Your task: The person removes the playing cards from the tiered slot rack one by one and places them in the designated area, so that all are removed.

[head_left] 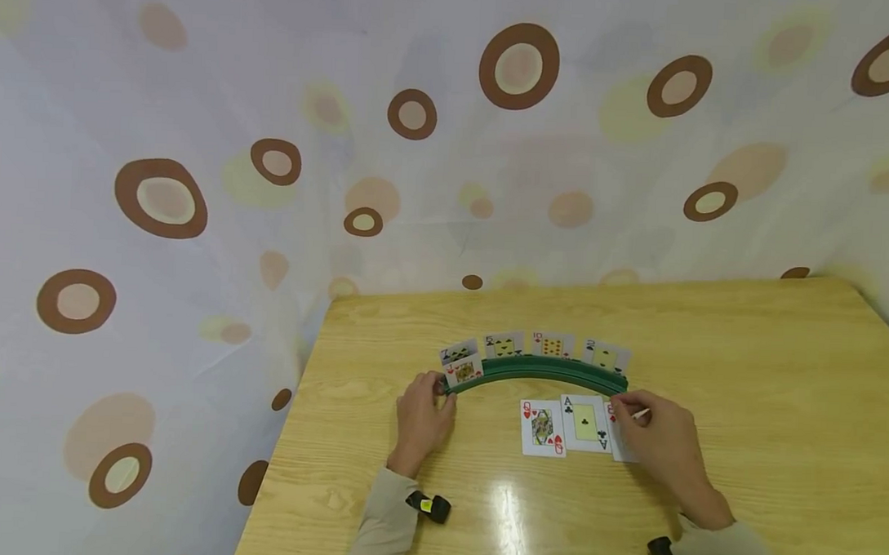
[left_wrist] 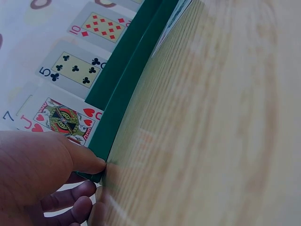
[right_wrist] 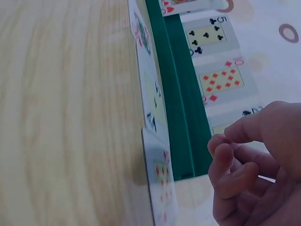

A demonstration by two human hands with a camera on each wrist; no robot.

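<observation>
A curved green card holder (head_left: 537, 367) stands on the table. My left hand (head_left: 421, 420) grips its left end, thumb in front and fingers beyond the end. Beside that thumb, a jack of hearts (left_wrist: 63, 120) stands in the front slot, overlapping a black seven (head_left: 456, 353). A five of clubs (left_wrist: 70, 68), a ten of diamonds (left_wrist: 103, 27) and a black two (head_left: 605, 357) stand behind. My right hand (head_left: 659, 440) hovers by the holder's right end, partly over a diamond card (head_left: 621, 449). Its fingers are loosely curled, with thumb and index tips close together and no card visible between them.
A queen of hearts (head_left: 543, 428) and an ace of clubs (head_left: 585, 424) lie face up before the holder, in a row with the diamond card. The wooden table (head_left: 800, 420) meets a patterned white sheet (head_left: 448, 171) behind and at the left.
</observation>
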